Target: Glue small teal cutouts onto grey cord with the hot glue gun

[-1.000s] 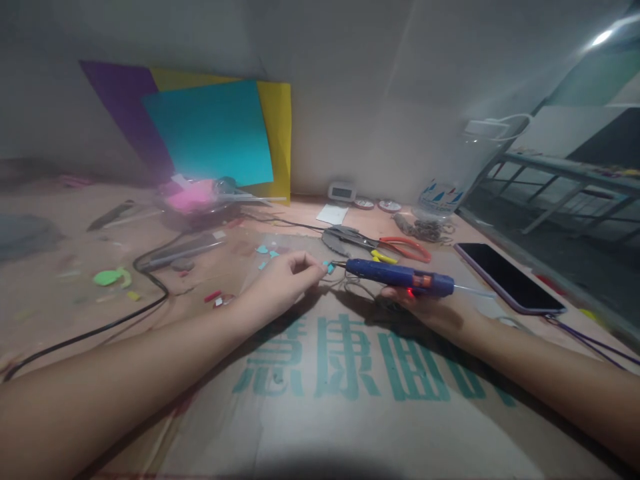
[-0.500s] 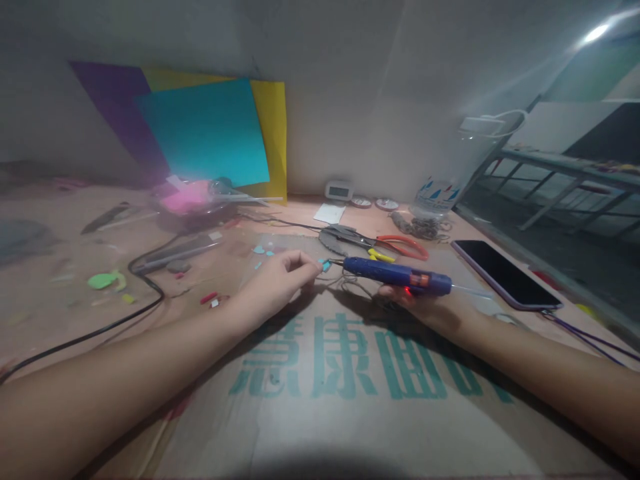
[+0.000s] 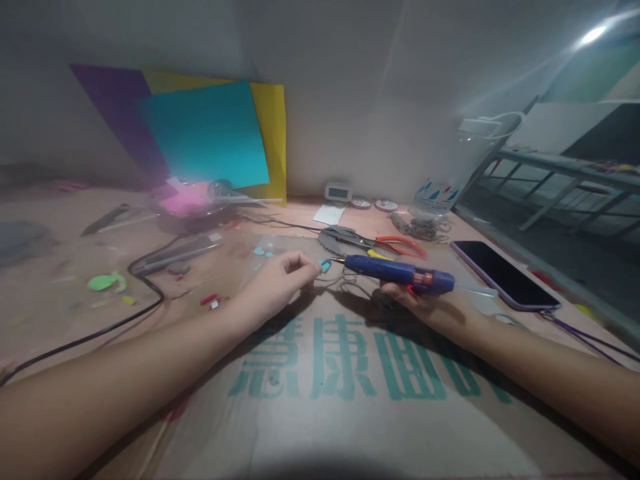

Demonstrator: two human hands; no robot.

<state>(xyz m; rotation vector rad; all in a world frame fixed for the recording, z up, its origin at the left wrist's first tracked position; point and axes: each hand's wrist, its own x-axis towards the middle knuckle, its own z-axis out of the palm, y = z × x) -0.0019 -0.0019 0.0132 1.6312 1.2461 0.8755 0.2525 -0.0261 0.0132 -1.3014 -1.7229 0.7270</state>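
Note:
My left hand (image 3: 293, 275) pinches a small turquoise piece (image 3: 325, 266) between thumb and fingertips, above the cardboard sheet (image 3: 320, 427). In my right hand (image 3: 415, 300) is a dark blue hot glue gun (image 3: 385, 272), held sideways with its nozzle pointing left. A red light glows on its underside, and a clear glue stick (image 3: 477, 291) sticks out of its back end. The nozzle tip is right at the turquoise piece; whether they touch I cannot tell. Several small light-blue scraps (image 3: 259, 251) lie just beyond my left hand.
Behind the glue gun lie pliers (image 3: 345, 235) and orange-handled scissors (image 3: 400, 244). A phone (image 3: 503, 272) rests on the right, near a clear plastic cup (image 3: 440, 180). A black cable (image 3: 100, 325) crosses the left side. Coloured sheets (image 3: 210, 137) lean on the wall beside a small digital display (image 3: 339, 192).
The glue gun has shifted very slightly right, its nozzle drawing a little away from the turquoise piece. My left hand stays in nearly the same place.

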